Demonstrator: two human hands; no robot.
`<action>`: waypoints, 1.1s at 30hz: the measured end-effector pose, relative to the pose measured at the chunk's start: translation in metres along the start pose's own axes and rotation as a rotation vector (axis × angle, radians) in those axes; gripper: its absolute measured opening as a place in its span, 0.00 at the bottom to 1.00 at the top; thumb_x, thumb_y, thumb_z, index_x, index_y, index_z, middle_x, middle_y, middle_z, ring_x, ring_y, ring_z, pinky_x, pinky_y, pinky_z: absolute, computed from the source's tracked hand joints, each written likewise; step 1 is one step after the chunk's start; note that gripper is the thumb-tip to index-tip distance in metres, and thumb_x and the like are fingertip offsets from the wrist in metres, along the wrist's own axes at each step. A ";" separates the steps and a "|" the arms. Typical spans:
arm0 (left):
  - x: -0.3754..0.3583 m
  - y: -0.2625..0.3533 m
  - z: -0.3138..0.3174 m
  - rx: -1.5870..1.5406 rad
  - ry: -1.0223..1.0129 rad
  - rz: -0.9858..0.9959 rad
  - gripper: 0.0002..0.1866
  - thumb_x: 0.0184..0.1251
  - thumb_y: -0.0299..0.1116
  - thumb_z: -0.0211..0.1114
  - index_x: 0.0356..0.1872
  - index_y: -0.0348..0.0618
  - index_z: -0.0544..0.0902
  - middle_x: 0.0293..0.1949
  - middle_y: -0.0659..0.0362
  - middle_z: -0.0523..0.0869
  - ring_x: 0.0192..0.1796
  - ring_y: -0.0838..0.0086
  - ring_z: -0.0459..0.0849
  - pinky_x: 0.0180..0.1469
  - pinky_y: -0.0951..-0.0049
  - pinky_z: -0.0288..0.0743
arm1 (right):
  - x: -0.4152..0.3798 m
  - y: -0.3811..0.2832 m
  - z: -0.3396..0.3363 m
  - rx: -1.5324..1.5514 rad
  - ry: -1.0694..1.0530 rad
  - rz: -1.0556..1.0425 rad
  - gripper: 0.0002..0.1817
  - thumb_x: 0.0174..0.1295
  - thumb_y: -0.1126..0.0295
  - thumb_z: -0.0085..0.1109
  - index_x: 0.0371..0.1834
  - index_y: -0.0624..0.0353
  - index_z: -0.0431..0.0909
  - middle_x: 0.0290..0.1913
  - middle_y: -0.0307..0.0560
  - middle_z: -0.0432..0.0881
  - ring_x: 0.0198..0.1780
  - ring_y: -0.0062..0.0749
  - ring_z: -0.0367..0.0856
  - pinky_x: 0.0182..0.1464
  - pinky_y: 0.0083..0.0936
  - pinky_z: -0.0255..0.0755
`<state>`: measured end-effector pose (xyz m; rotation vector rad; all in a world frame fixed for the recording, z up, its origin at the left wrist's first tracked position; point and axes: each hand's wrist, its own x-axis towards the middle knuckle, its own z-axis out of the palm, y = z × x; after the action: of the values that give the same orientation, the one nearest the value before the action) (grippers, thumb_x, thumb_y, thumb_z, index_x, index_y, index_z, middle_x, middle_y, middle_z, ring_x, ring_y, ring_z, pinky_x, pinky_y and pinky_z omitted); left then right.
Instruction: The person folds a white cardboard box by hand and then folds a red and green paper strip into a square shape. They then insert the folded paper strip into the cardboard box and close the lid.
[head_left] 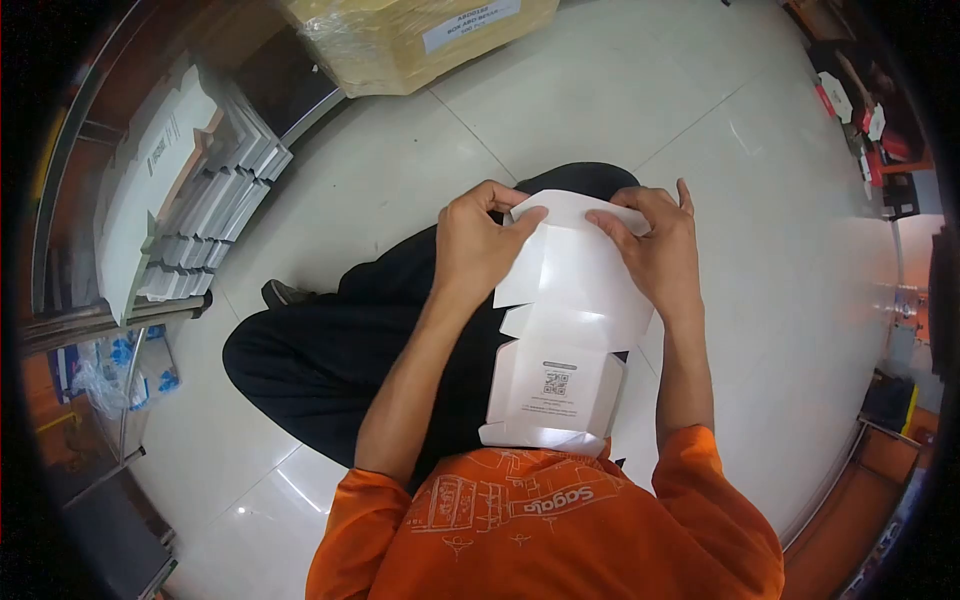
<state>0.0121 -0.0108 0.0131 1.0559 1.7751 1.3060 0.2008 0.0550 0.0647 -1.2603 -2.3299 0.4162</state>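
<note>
A white die-cut cardboard sheet (575,325) lies over my lap, its far end raised between my hands. Its near part carries a printed QR code and small text, with flaps along the sides. My left hand (478,240) pinches the far left corner, thumb on top and fingers behind the edge. At the far right corner, my right hand (655,240) grips the same sheet, thumb on its face and one finger sticking up. The near end of the sheet rests against my orange shirt.
A stack of flat white cardboard pieces (190,190) stands on a shelf at the left. A plastic-wrapped carton (400,50) sits on the tiled floor (760,200) ahead. Shelves with red and white items (870,120) line the right side.
</note>
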 end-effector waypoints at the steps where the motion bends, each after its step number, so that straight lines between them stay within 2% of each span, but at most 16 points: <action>1: -0.003 -0.004 0.006 -0.004 0.006 -0.001 0.11 0.55 0.29 0.78 0.33 0.33 0.85 0.29 0.56 0.88 0.31 0.78 0.83 0.36 0.75 0.77 | -0.002 0.000 0.003 -0.002 -0.003 -0.006 0.13 0.54 0.63 0.75 0.35 0.58 0.83 0.33 0.39 0.85 0.38 0.35 0.82 0.74 0.64 0.48; 3: -0.010 -0.005 0.015 0.144 0.200 0.139 0.12 0.52 0.29 0.78 0.32 0.33 0.85 0.30 0.55 0.88 0.33 0.76 0.84 0.37 0.74 0.78 | -0.005 0.000 0.009 -0.034 0.058 -0.087 0.10 0.56 0.65 0.73 0.34 0.57 0.84 0.32 0.39 0.86 0.35 0.33 0.82 0.73 0.63 0.51; 4: -0.014 -0.003 0.017 0.203 0.215 0.160 0.12 0.51 0.30 0.78 0.31 0.35 0.84 0.30 0.57 0.88 0.35 0.72 0.85 0.50 0.66 0.77 | -0.006 -0.001 0.011 -0.035 0.055 -0.091 0.10 0.56 0.65 0.73 0.34 0.57 0.84 0.32 0.39 0.86 0.35 0.33 0.82 0.73 0.63 0.51; 5: -0.018 0.000 0.020 0.201 0.218 0.157 0.12 0.51 0.30 0.78 0.31 0.35 0.84 0.30 0.57 0.88 0.35 0.72 0.85 0.50 0.66 0.77 | -0.007 -0.001 0.012 -0.066 0.087 -0.139 0.10 0.56 0.66 0.73 0.35 0.57 0.83 0.31 0.39 0.86 0.34 0.33 0.82 0.73 0.62 0.53; 7: -0.023 0.005 0.027 0.427 0.328 0.255 0.10 0.52 0.32 0.76 0.30 0.40 0.83 0.28 0.60 0.86 0.40 0.70 0.85 0.66 0.54 0.64 | -0.010 -0.002 0.014 -0.098 0.118 -0.189 0.09 0.57 0.66 0.72 0.36 0.56 0.83 0.31 0.39 0.86 0.34 0.33 0.83 0.72 0.62 0.54; 8: -0.024 0.001 0.030 0.429 0.361 0.339 0.10 0.54 0.33 0.75 0.30 0.43 0.82 0.28 0.63 0.85 0.42 0.68 0.84 0.73 0.47 0.49 | -0.013 -0.003 0.015 -0.133 0.122 -0.195 0.09 0.57 0.67 0.72 0.36 0.56 0.83 0.30 0.39 0.85 0.33 0.33 0.83 0.72 0.61 0.55; 11: -0.027 0.001 0.031 0.441 0.355 0.409 0.08 0.55 0.29 0.73 0.33 0.44 0.82 0.30 0.61 0.85 0.47 0.67 0.84 0.72 0.44 0.51 | -0.016 0.000 0.015 -0.118 0.115 -0.173 0.08 0.58 0.68 0.71 0.38 0.55 0.83 0.28 0.39 0.85 0.32 0.33 0.83 0.72 0.61 0.56; 14: -0.017 -0.006 -0.002 0.200 0.016 0.381 0.12 0.58 0.27 0.71 0.44 0.47 0.86 0.38 0.60 0.88 0.56 0.66 0.84 0.74 0.44 0.48 | -0.014 0.006 0.007 -0.058 0.053 -0.103 0.08 0.60 0.67 0.70 0.39 0.55 0.83 0.28 0.40 0.86 0.33 0.34 0.84 0.72 0.62 0.55; 15: -0.013 -0.007 -0.010 0.156 -0.038 0.302 0.10 0.58 0.28 0.71 0.42 0.46 0.87 0.40 0.59 0.89 0.55 0.66 0.84 0.74 0.46 0.50 | -0.012 0.005 0.004 -0.047 0.000 -0.065 0.08 0.60 0.66 0.69 0.39 0.55 0.84 0.30 0.42 0.86 0.34 0.36 0.84 0.72 0.62 0.55; 19: -0.003 0.001 -0.013 0.175 -0.081 0.381 0.08 0.58 0.29 0.73 0.37 0.39 0.87 0.43 0.56 0.90 0.49 0.66 0.87 0.73 0.52 0.56 | 0.014 -0.016 -0.006 -0.185 0.012 -0.212 0.09 0.61 0.65 0.67 0.41 0.56 0.85 0.33 0.47 0.87 0.37 0.41 0.85 0.72 0.64 0.53; 21: 0.000 0.007 -0.009 0.139 -0.102 0.401 0.07 0.59 0.28 0.73 0.36 0.38 0.87 0.43 0.56 0.90 0.49 0.65 0.87 0.73 0.53 0.58 | 0.030 -0.020 -0.008 -0.044 -0.220 -0.267 0.10 0.61 0.67 0.64 0.42 0.59 0.86 0.35 0.52 0.87 0.39 0.46 0.84 0.71 0.59 0.58; 23: 0.002 0.007 -0.005 -0.012 -0.028 0.296 0.08 0.58 0.29 0.73 0.36 0.37 0.87 0.41 0.55 0.90 0.49 0.64 0.87 0.71 0.55 0.60 | 0.036 -0.021 -0.010 0.036 -0.245 -0.258 0.09 0.62 0.68 0.63 0.41 0.60 0.85 0.34 0.53 0.86 0.38 0.47 0.84 0.70 0.55 0.61; 27: -0.004 0.003 0.006 -0.054 0.024 0.261 0.07 0.56 0.29 0.74 0.32 0.38 0.86 0.39 0.55 0.90 0.49 0.62 0.87 0.71 0.53 0.59 | 0.032 -0.017 0.000 0.186 -0.272 -0.194 0.09 0.61 0.69 0.62 0.38 0.63 0.85 0.32 0.55 0.86 0.32 0.49 0.83 0.67 0.46 0.69; 29: -0.010 0.003 0.015 0.214 0.214 0.483 0.06 0.52 0.29 0.75 0.28 0.43 0.84 0.35 0.56 0.89 0.49 0.62 0.86 0.72 0.50 0.56 | 0.024 -0.020 0.004 0.240 -0.237 -0.115 0.09 0.61 0.68 0.62 0.36 0.64 0.85 0.31 0.54 0.86 0.27 0.49 0.81 0.67 0.47 0.68; 30: -0.016 0.007 0.019 0.256 0.261 0.501 0.07 0.52 0.29 0.75 0.27 0.47 0.84 0.34 0.61 0.88 0.54 0.64 0.84 0.73 0.44 0.51 | 0.022 -0.019 0.006 0.248 -0.201 -0.119 0.09 0.61 0.68 0.62 0.36 0.64 0.85 0.32 0.53 0.87 0.27 0.48 0.81 0.68 0.46 0.68; 33: -0.024 0.019 0.020 0.435 0.351 0.613 0.07 0.51 0.30 0.76 0.27 0.48 0.84 0.36 0.66 0.85 0.60 0.65 0.79 0.73 0.36 0.44 | 0.015 -0.020 0.002 0.244 -0.153 -0.114 0.09 0.61 0.68 0.63 0.35 0.64 0.85 0.33 0.51 0.87 0.26 0.47 0.82 0.69 0.46 0.67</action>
<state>0.0438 -0.0210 0.0272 1.8084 2.1537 1.5672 0.1780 0.0571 0.0760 -1.0071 -2.3750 0.7562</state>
